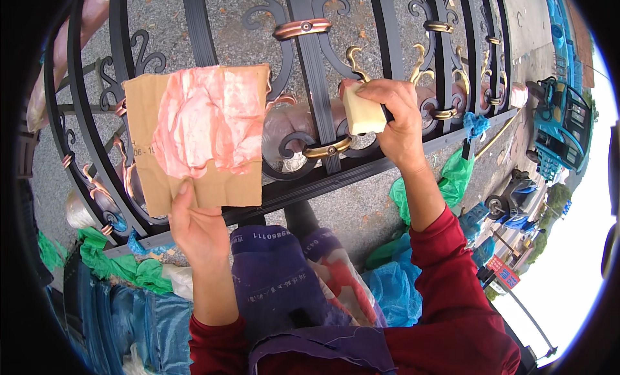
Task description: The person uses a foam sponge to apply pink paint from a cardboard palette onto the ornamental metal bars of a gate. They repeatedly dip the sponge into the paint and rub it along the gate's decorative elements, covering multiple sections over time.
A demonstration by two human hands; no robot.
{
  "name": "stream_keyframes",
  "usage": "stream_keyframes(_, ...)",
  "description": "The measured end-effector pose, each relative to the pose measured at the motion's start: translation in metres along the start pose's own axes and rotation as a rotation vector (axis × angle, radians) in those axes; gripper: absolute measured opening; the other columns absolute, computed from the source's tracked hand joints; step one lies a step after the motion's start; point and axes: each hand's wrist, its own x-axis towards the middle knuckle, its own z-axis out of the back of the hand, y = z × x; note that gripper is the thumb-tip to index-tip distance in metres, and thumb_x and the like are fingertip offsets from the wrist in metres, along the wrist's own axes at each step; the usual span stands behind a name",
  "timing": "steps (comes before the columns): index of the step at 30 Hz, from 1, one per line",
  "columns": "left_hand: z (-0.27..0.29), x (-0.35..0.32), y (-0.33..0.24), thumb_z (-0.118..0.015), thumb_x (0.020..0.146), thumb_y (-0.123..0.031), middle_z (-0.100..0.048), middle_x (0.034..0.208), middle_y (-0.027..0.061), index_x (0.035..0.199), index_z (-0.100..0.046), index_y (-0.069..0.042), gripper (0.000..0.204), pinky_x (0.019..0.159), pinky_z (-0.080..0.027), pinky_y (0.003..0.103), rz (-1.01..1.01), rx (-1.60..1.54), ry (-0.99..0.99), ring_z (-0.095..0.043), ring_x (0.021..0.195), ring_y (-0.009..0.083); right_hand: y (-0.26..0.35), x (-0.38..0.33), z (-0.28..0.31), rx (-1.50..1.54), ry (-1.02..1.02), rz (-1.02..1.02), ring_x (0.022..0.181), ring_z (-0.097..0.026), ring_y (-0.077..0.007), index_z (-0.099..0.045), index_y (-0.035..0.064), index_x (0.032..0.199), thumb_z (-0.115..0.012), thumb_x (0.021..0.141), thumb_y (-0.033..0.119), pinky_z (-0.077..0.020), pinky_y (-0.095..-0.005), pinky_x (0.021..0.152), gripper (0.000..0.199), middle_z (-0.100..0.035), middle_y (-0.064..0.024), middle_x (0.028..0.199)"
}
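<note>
My left hand (197, 229) holds up a square piece of brown cardboard (236, 193) by its lower edge, thumb on the front. Wet-looking pink paint (206, 126) covers much of its face. In my right hand (399, 113) is a pale yellow sponge (363, 110), gripped between thumb and fingers; its upper left corner is stained pink. The sponge is in front of a black metal fence panel (314, 84) with scrollwork. Whether it touches the metal I cannot tell. A copper-coloured collar (301, 29) and a gold-coloured collar (327, 148) ring the bar nearby.
Plastic-wrapped rolls (300, 120) lie beneath the panel. Green plastic sheeting (456, 178) and blue plastic sheeting (394, 288) are bunched near my legs. A blue three-wheeled vehicle (562, 123) and a parked motorbike (516, 194) stand off to the right.
</note>
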Motion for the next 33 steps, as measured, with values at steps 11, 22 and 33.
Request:
stream_keyframes(11, 0.003, 0.001, 0.006, -0.054, 0.093, -0.015, -0.058, 0.129, 0.0096, 0.138, -0.044, -0.003, 0.048, 0.100, -0.047, 0.044, 0.020, 0.005, 0.039, -0.057, 0.120, 0.0226, -0.014, 0.037, 0.012, 0.233, -0.125, -0.338, 0.098, -0.059, -0.0272, -0.065, 0.0042, 0.108, -0.066, 0.082, 0.000, -0.0466, -0.0351, 0.088, 0.027, -0.067, -0.0107, 0.102)
stream_keyframes(22, 0.008, -0.002, 0.007, -0.054, 0.093, -0.013, -0.055, 0.134, 0.0091, 0.141, -0.041, -0.004, 0.051, 0.102, -0.046, 0.044, 0.035, -0.025, 0.029, -0.055, 0.122, 0.0228, -0.015, 0.059, 0.014, 0.037, -0.053, -0.260, 0.086, -0.058, -0.0339, -0.063, 0.0019, 0.103, -0.067, 0.081, 0.005, -0.0477, -0.0431, 0.078, 0.022, -0.064, -0.0146, 0.092)
stream_keyframes(33, 0.007, -0.005, 0.010, -0.054, 0.094, -0.013, -0.054, 0.135, 0.0090, 0.143, -0.039, -0.004, 0.052, 0.102, -0.046, 0.045, 0.031, -0.012, 0.030, -0.055, 0.123, 0.0230, -0.014, 0.087, 0.011, -0.166, 0.075, 0.002, 0.091, -0.057, -0.0370, -0.061, 0.0029, 0.104, -0.067, 0.079, 0.006, -0.0455, -0.0462, 0.082, 0.026, -0.064, -0.0143, 0.097)
